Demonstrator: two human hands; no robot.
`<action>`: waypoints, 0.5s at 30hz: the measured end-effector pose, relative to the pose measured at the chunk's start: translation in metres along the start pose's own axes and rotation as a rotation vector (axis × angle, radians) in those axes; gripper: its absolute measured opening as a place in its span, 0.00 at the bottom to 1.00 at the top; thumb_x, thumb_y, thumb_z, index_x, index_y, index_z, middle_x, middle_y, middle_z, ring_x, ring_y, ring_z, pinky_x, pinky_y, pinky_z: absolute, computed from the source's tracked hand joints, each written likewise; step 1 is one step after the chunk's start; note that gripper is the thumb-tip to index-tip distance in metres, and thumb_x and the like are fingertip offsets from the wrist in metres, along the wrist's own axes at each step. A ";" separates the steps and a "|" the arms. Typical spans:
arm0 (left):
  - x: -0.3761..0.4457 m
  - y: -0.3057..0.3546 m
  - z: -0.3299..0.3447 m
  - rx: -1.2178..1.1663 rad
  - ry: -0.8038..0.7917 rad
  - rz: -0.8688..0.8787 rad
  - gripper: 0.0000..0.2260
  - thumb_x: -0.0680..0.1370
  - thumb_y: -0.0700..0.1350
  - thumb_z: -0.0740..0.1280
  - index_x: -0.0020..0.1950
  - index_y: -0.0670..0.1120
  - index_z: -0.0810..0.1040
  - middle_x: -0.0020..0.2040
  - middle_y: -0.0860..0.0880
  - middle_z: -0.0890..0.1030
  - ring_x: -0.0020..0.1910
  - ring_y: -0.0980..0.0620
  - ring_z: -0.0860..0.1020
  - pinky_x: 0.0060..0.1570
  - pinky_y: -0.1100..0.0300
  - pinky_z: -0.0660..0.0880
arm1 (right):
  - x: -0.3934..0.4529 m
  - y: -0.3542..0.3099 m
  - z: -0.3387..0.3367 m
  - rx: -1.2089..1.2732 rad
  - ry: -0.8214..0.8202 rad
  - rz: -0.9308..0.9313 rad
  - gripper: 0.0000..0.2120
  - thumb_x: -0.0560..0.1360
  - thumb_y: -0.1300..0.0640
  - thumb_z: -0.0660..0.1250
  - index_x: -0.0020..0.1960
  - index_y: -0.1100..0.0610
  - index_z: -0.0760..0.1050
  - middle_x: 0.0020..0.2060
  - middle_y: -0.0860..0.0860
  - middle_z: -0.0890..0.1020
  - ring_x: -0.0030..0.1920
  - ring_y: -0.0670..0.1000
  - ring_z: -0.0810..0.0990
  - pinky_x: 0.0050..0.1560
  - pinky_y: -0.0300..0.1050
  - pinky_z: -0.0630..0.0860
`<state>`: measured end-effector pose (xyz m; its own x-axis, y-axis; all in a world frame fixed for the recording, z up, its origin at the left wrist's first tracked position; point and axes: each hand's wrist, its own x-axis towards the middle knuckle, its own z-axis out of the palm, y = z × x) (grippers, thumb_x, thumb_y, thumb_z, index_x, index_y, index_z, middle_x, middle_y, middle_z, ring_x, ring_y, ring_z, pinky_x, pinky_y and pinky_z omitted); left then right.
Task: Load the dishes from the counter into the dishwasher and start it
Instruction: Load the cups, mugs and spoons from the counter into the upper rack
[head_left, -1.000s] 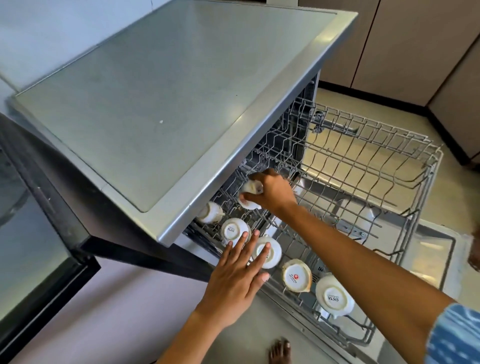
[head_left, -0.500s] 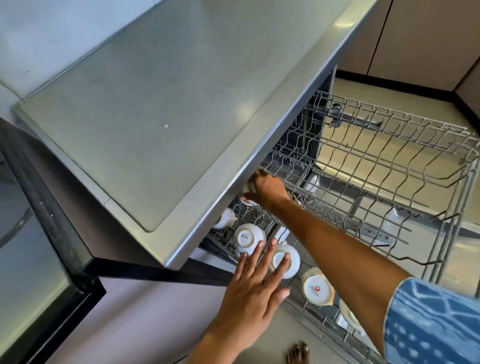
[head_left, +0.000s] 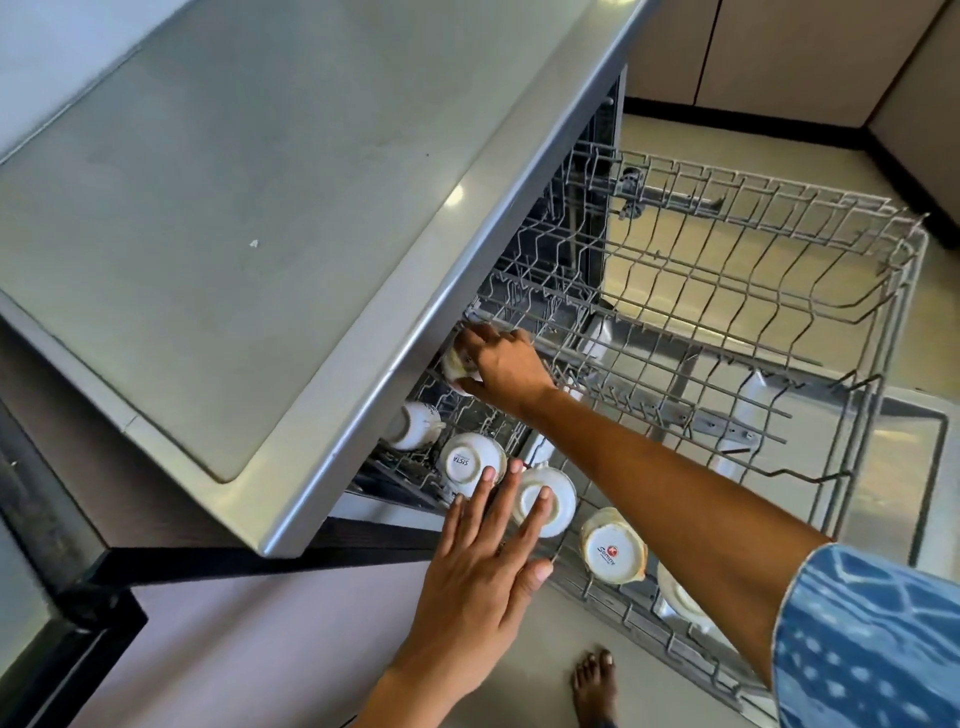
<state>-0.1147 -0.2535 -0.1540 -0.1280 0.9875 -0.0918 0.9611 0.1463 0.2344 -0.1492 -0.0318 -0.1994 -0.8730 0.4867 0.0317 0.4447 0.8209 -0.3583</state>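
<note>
right hand (head_left: 501, 364) gripping cup (head_left: 457, 364), base toward camera

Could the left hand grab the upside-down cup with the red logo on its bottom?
Probably yes. The left hand lies open on the rack's near edge, and the red-logo cup sits just beside it, bottom up. The right arm crosses behind that cup, not over it, and the right hand is busy with a cup farther back.

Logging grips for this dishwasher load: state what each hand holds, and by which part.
The right hand grips a small cup by its side, under the counter's edge. The left hand holds nothing; its straight fingers touch an upturned cup.
</note>
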 end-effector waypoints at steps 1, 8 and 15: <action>0.000 0.000 0.000 -0.001 -0.002 0.000 0.23 0.83 0.57 0.44 0.78 0.54 0.54 0.78 0.49 0.51 0.77 0.47 0.48 0.72 0.52 0.44 | 0.001 0.000 0.001 0.011 -0.013 0.002 0.25 0.77 0.46 0.62 0.70 0.56 0.61 0.66 0.57 0.69 0.57 0.57 0.76 0.67 0.54 0.61; 0.000 -0.001 0.002 0.013 -0.007 0.009 0.22 0.83 0.56 0.45 0.77 0.53 0.57 0.78 0.48 0.53 0.77 0.46 0.50 0.73 0.53 0.43 | -0.010 0.005 0.004 0.059 -0.052 0.010 0.24 0.79 0.51 0.61 0.73 0.53 0.60 0.75 0.58 0.57 0.70 0.58 0.66 0.74 0.55 0.48; 0.001 -0.001 0.003 0.031 -0.002 0.005 0.23 0.83 0.56 0.45 0.77 0.52 0.58 0.78 0.48 0.53 0.77 0.45 0.50 0.73 0.53 0.43 | -0.014 0.001 0.010 -0.067 -0.100 0.029 0.30 0.79 0.58 0.61 0.76 0.51 0.51 0.76 0.60 0.47 0.75 0.59 0.52 0.73 0.61 0.41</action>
<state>-0.1153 -0.2525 -0.1572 -0.1228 0.9881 -0.0930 0.9687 0.1397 0.2052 -0.1391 -0.0410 -0.2098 -0.8738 0.4809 -0.0723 0.4793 0.8267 -0.2946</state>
